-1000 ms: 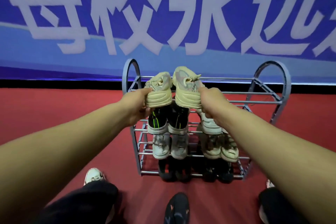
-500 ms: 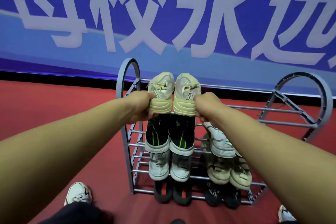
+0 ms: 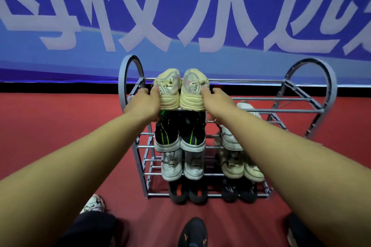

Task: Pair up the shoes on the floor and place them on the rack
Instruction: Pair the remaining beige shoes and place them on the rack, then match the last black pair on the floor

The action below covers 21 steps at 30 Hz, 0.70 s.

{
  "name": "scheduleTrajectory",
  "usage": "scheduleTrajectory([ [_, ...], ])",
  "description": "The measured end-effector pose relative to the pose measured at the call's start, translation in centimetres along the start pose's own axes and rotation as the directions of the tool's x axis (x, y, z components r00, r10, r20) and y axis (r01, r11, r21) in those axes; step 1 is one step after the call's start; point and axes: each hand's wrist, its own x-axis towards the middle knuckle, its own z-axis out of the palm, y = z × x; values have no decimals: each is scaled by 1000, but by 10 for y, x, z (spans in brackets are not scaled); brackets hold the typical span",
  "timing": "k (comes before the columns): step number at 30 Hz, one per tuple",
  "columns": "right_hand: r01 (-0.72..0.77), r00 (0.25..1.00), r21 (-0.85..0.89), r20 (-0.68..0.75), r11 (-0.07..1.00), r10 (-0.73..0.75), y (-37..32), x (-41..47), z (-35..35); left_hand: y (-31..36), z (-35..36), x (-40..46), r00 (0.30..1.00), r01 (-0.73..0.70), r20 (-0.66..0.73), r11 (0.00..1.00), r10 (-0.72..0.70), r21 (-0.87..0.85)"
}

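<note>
Two beige sneakers sit side by side on the top tier of the grey metal rack (image 3: 281, 98), at its left end, heels toward me. My left hand (image 3: 143, 104) grips the outer side of the left beige sneaker (image 3: 167, 94). My right hand (image 3: 217, 101) grips the outer side of the right beige sneaker (image 3: 191, 94). Lower tiers hold black-and-green sneakers (image 3: 179, 136), white sneakers (image 3: 181, 166), black shoes (image 3: 187, 192), a white shoe (image 3: 232, 138), cream sneakers (image 3: 243, 168) and black sandals (image 3: 239, 191).
A black shoe (image 3: 192, 233) lies on the red floor in front of the rack. A white sneaker (image 3: 93, 204) on my foot shows at lower left. A blue banner with large white characters (image 3: 180, 16) covers the wall behind the rack.
Both hands moved the beige pair forward and down onto the top tier. My fingers have shifted from the heels to the sides of the shoes.
</note>
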Motion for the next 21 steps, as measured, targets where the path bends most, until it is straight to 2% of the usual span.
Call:
scheduleTrajectory([
  [1, 7, 1000, -7, -18, 1000, -7, 8, -5, 2, -2, 2, -12, 995, -30, -89, 997, 36, 69],
  [3, 52, 998, 3, -21, 999, -52, 24, -18, 4, -9, 9, -44, 973, -103, -198, 993, 114, 65],
  [5, 136, 991, -20, -11, 991, -136, 40, -33, 4, -24, 26, -75, 956, -203, -213, 979, 200, 7],
  [7, 218, 976, -63, 17, 974, -217, 58, -51, 7, -47, 53, -101, 962, -240, -137, 971, 236, -15],
  [9, 277, 961, -107, 36, 955, -275, 77, -71, 12, -70, 84, -121, 976, -219, -2, 976, 219, -7],
  [12, 272, 962, -187, 44, 944, -268, 116, -97, 25, -99, 125, -146, 976, -158, 151, 987, 156, 4],
  [14, 202, 978, -197, 98, 960, -186, 152, -111, 38, -119, 147, -161, 964, -136, 232, 991, 129, 13],
  [16, 52, 983, -217, 186, 975, -11, 198, -124, 53, -141, 169, -173, 937, -105, 339, 993, 81, 51],
  [18, -101, 948, -310, 260, 945, 186, 245, -139, 65, -168, 192, -181, 908, -43, 418, 995, 1, 91],
  [21, -269, 840, -419, 338, 867, 425, 308, -163, 76, -208, 220, -189, 863, 31, 490, 981, -122, 190],
])
